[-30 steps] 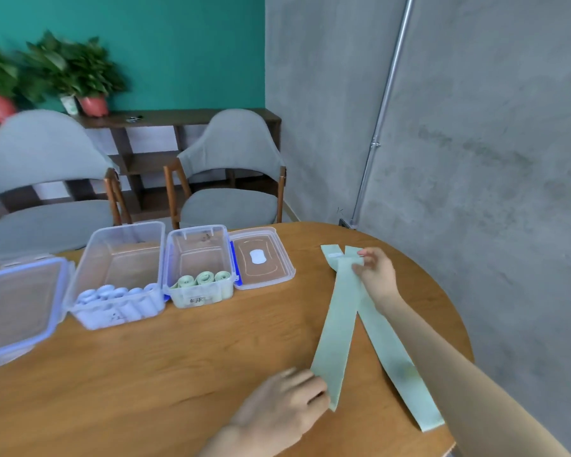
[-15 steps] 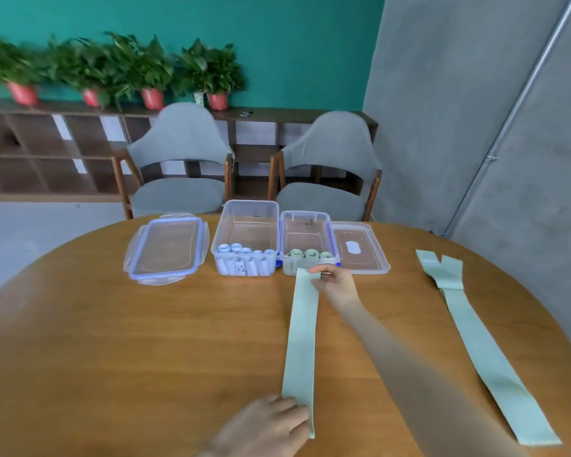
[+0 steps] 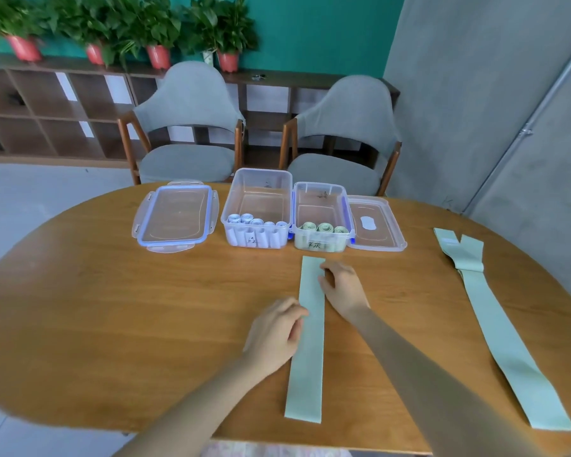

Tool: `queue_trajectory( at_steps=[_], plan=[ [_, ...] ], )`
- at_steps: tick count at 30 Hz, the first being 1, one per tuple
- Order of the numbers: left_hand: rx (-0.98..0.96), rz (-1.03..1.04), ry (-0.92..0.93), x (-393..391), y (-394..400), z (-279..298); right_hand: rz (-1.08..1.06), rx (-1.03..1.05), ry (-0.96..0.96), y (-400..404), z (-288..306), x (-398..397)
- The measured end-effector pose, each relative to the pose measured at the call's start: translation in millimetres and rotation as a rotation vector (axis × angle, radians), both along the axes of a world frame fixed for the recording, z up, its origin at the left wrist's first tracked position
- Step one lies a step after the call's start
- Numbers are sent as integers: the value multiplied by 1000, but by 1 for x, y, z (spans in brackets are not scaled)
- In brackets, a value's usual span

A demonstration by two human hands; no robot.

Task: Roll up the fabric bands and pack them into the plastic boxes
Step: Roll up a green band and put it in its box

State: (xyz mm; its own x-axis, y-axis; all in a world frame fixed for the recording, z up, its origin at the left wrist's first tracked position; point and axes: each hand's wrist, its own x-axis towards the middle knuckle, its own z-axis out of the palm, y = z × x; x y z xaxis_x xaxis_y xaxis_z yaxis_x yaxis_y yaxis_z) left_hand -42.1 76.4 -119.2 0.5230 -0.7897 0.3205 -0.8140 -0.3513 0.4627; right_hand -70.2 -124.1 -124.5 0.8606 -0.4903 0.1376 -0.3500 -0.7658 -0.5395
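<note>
Fabric bands already rolled stand in the two plastic boxes (image 3: 257,209) at the table's far side. Just in front, one green band (image 3: 307,341) lies flat and straight, probably laid out for rolling. The left hand (image 3: 274,334) touches its left edge, fingers loosely curled; the right hand (image 3: 342,288) presses near its far end, fingers relaxed. Another band (image 3: 495,324) waits well apart, right.

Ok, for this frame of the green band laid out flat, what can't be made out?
Head view only:
- Handwritten labels on the left box and right box: too small to read.
- How many layers the bands at right make: overlapped.
- Whether the left hand and right hand press the green band: unclear.
</note>
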Motion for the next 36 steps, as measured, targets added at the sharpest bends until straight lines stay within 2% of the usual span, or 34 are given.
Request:
queue_trajectory(
  at_steps=[4, 9, 17, 25, 29, 36],
  plan=[
    [133, 122, -16, 28, -43, 5, 49, -49, -3, 11, -3, -2],
    [263, 190, -18, 53, -71, -2, 38, -58, 92, 14, -2, 4],
    [270, 187, -8, 66, -73, -6, 72, -91, 148, 19, 2, 3],
    [380, 135, -6, 68, -66, -3, 200, -108, 170, 60, 11, -61],
    [430, 149, 11, 66, -61, -1, 340, -112, 194, 81, 10, -100],
    [510, 145, 62, 67, -61, 4, 349, -144, 64, 100, -4, -134]
  ],
)
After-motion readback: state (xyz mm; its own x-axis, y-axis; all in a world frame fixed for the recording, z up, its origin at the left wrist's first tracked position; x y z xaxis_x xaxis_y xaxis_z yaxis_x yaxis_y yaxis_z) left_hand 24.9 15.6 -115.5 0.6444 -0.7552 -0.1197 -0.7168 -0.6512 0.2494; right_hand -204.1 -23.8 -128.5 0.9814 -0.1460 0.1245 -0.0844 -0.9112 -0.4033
